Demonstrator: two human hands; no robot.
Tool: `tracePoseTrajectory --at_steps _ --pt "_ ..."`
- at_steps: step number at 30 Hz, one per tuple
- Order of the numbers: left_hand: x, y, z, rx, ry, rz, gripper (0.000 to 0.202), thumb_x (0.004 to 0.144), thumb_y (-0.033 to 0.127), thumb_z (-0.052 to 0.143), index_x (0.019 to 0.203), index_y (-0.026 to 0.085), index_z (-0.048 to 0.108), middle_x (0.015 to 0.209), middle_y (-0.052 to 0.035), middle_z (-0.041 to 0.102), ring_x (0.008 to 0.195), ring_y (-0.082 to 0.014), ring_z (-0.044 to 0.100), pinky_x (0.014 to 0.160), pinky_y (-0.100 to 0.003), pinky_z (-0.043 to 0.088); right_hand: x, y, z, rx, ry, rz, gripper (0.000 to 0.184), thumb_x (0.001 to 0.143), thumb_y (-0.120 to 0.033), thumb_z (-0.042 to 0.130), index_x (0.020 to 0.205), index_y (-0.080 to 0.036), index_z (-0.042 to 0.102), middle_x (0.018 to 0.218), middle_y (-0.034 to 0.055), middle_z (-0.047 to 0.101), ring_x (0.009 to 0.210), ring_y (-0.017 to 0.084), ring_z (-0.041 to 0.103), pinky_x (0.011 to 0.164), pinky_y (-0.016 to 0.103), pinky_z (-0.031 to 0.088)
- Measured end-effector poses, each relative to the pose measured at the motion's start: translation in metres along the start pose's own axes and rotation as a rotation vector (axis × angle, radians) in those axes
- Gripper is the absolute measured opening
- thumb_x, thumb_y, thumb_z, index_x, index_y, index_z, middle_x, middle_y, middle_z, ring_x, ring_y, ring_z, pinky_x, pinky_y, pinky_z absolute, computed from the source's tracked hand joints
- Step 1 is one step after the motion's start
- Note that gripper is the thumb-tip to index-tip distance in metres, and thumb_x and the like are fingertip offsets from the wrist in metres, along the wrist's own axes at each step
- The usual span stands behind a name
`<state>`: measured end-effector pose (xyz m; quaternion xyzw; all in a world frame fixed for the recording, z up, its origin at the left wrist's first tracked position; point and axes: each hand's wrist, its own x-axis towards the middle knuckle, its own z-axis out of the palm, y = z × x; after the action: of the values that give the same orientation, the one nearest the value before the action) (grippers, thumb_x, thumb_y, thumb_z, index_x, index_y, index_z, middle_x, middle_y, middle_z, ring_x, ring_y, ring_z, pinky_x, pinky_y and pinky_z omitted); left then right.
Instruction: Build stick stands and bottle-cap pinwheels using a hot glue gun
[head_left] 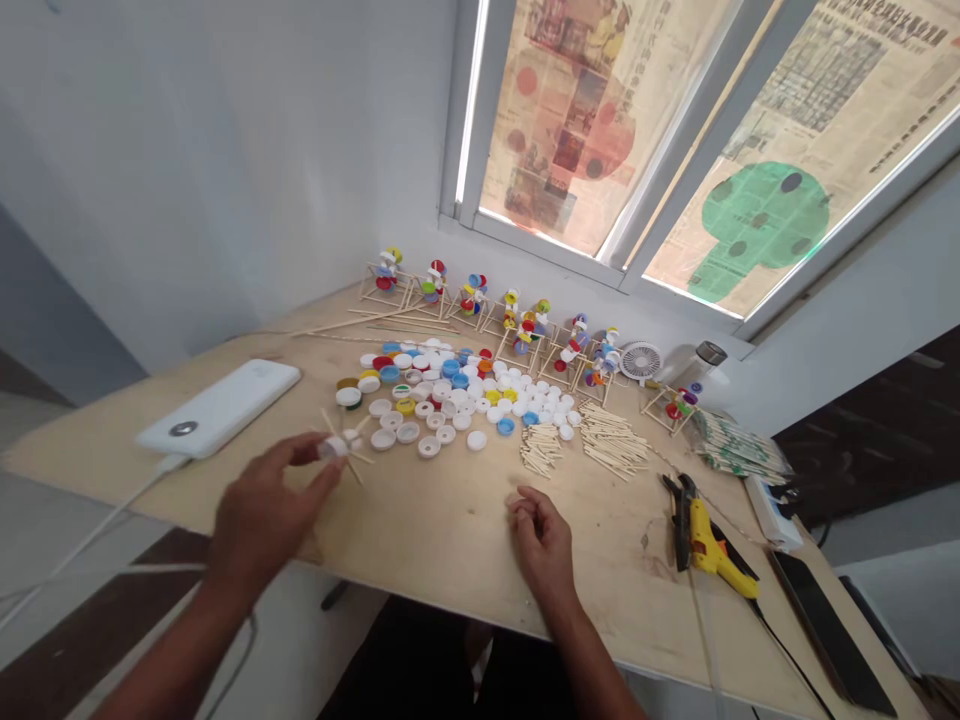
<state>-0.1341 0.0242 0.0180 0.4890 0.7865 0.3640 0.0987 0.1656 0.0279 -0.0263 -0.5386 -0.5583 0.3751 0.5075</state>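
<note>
My left hand (262,515) pinches a white bottle cap with thin wooden sticks poking out of it (339,447), held just above the plywood table (450,520). My right hand (541,535) rests on the table with its fingers curled in; whether anything is in them is hidden. A spread of bottle caps (450,395), mostly white with some blue, red and yellow, lies beyond both hands. Two heaps of short wooden sticks (592,440) lie right of the caps.
A row of small stick-and-cap models (510,320) stands along the wall under the window. A white power bank (221,405) with its cable lies at left. A yellow glue gun (712,545), black pliers, a small white fan (640,362) and a packet of sticks sit at right.
</note>
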Motion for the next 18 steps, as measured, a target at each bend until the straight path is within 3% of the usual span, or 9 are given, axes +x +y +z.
tracePoseTrajectory --at_steps 4,8,13,16,18 --pt "-0.052 0.023 0.025 -0.135 -0.044 0.257 0.033 0.083 0.049 0.054 0.102 0.025 0.065 0.098 -0.0049 0.073 0.095 -0.0244 0.067 0.091 -0.038 0.048 -0.008 -0.016 0.002 0.068 -0.047 0.02 0.033 0.085 -0.039 0.065 0.111 -0.02 0.071 0.096 0.0069 0.076 0.088 0.02 0.07 0.082 0.032 0.055" --pt "-0.08 0.052 0.049 -0.117 -0.079 0.488 0.023 0.085 0.038 0.055 0.1 0.024 0.067 0.094 -0.0048 0.074 0.094 -0.0232 0.067 0.091 -0.038 0.045 -0.021 -0.033 0.01 0.183 -0.145 0.074 0.038 0.082 -0.043 0.07 0.114 -0.023 0.071 0.108 0.0088 0.075 0.097 0.023 0.07 0.088 0.035 0.055" --pt "-0.092 0.075 0.064 -0.113 -0.147 0.659 0.019 0.085 0.026 0.057 0.101 0.024 0.067 0.092 -0.0043 0.073 0.091 -0.022 0.066 0.088 -0.039 0.045 -0.021 -0.035 0.012 0.274 -0.074 0.158 0.032 0.077 -0.045 0.073 0.101 -0.023 0.074 0.096 0.0054 0.076 0.091 0.023 0.07 0.082 0.032 0.056" --pt "-0.088 0.074 0.063 -0.206 -0.297 0.696 0.027 0.083 0.031 0.061 0.11 0.026 0.064 0.1 -0.0033 0.073 0.097 -0.0207 0.066 0.089 -0.035 0.048 -0.016 -0.031 0.004 0.255 -0.051 0.164 0.026 0.077 -0.046 0.072 0.087 -0.021 0.075 0.086 0.004 0.075 0.083 0.021 0.068 0.077 0.03 0.054" --pt "-0.074 0.068 0.058 -0.223 -0.314 0.654 0.033 0.086 0.037 0.06 0.116 0.026 0.062 0.107 -0.0035 0.073 0.104 -0.0208 0.066 0.093 -0.034 0.048 -0.014 -0.028 -0.004 0.259 -0.033 0.21 0.027 0.075 -0.047 0.072 0.083 -0.021 0.075 0.082 0.0037 0.075 0.079 0.02 0.067 0.074 0.029 0.053"
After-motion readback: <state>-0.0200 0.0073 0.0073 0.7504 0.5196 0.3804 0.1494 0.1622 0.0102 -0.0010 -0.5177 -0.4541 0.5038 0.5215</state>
